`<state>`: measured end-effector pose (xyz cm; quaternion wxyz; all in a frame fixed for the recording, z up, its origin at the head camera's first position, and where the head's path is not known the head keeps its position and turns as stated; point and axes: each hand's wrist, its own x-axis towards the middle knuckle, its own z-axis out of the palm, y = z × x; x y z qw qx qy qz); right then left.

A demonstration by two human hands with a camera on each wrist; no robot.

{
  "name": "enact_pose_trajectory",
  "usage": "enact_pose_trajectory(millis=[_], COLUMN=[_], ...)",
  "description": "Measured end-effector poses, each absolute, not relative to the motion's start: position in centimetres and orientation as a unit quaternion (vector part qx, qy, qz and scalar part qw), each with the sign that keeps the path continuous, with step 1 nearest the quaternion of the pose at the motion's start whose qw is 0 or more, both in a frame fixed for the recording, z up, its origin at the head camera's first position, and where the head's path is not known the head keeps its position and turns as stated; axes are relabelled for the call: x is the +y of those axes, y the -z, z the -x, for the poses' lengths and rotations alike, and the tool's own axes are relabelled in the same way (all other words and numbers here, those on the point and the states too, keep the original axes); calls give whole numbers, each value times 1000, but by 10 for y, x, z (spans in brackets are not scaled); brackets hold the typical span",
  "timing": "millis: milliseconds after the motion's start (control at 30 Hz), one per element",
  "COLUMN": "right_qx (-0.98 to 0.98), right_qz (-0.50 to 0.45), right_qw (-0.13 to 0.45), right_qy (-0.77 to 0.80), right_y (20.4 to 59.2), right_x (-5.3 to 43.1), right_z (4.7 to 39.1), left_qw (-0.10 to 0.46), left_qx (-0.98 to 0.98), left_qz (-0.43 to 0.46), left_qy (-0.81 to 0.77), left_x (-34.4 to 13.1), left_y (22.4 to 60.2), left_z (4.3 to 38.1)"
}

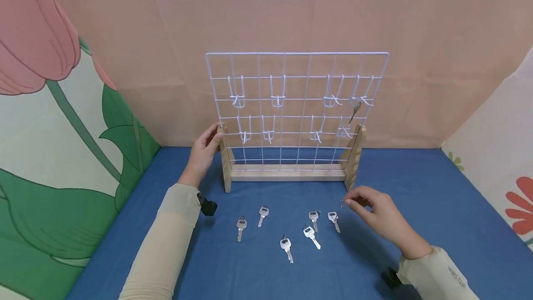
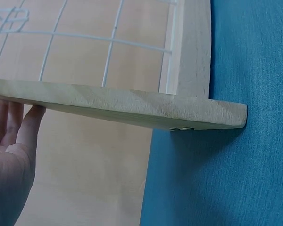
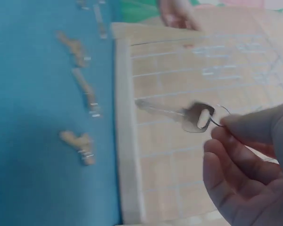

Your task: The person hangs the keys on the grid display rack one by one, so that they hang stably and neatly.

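I can't make out a single word or number from here. The right sleeve [image 1: 433,276] carries a small grey mark [image 1: 457,276], too blurred to read, and nothing on the keys [image 1: 285,243] is legible either.

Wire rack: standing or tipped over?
Standing: the rack has both wooden side supports on the blue cloth, with its white grid rising above.

A blue table [image 1: 237,274] filled the lower middle of the head view, beneath a peach backdrop [image 1: 291,13] spanning the top. At far left, a printed white panel [image 1: 33,138] showed a pink tulip [image 1: 37,36] over green leaves [image 1: 41,216]; at far right, a pale panel [image 1: 491,124] bore a red flower [image 1: 520,214].
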<state>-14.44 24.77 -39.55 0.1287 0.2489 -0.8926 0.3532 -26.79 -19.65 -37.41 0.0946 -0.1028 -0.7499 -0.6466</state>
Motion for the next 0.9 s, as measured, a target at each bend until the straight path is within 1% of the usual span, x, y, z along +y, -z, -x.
enact_pose_trajectory(millis=[167, 367, 567, 900], right_qx=[-879, -842, -802, -744], right_qz=[-196, -177, -142, -82], right_qw=[153, 183, 206, 249], right_qy=[-408, -475, -543, -614], right_y=[377, 359, 348, 338], right_x=[247, 248, 239, 226], right_z=[152, 163, 176, 194], left_qw=[92, 92, 99, 107], left_qx=[-750, -743, -747, -744], left_qz=[96, 98, 90, 94], left_qy=[648, 656, 651, 652], left_x=[-192, -186, -192, -195], left_y=[374, 375, 376, 376], left_z=[267, 269, 268, 267])
